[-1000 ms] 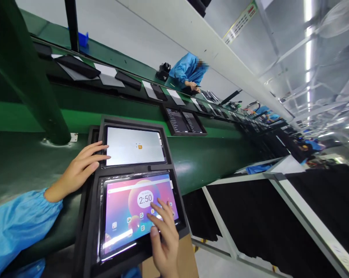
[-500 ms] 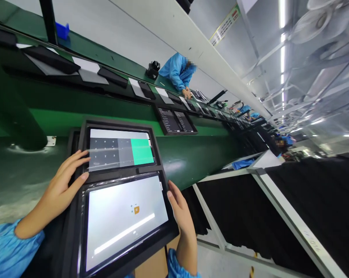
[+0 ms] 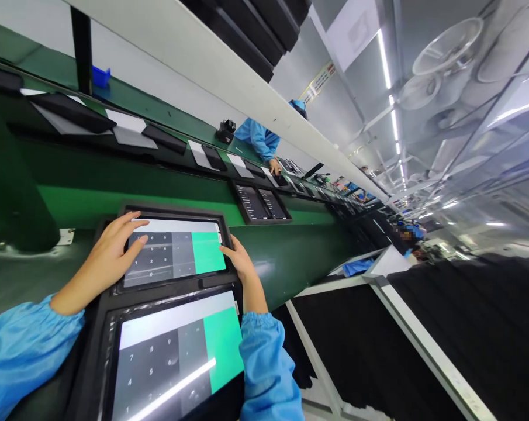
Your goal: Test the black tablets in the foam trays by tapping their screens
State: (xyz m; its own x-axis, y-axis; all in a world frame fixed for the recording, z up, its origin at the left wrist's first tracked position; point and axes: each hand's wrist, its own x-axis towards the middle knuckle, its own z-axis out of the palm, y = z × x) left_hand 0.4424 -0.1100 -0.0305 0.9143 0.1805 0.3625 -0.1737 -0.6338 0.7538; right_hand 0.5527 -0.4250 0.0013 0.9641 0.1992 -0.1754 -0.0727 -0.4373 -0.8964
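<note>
Two tablets lie one behind the other in a black tray [image 3: 159,292]. Both the far tablet [image 3: 154,252] and the near tablet [image 3: 159,362] show a calculator with dark number keys and a green panel. My left hand [image 3: 110,251] has its fingers spread over the far tablet's upper left corner, the fingertips at the screen. At the far tablet's right side, my right hand [image 3: 243,263] rests its thumb over the edge, with its fingers against the tray's outer side, partly hidden. A ceiling light reflects on the near screen.
Farther along the green bench [image 3: 290,251] sits a smaller black tray [image 3: 262,203] with two dark-screened devices. White and black sheets line the conveyor [image 3: 128,128] behind. A co-worker in a blue sleeve [image 3: 259,140] handles items there. White-framed racks [image 3: 334,333] stand at the right.
The near tablet has switched from a white start screen to the calculator. My right hand has moved forward from the near tablet's side to the far one, and my left hand has moved up its left side.
</note>
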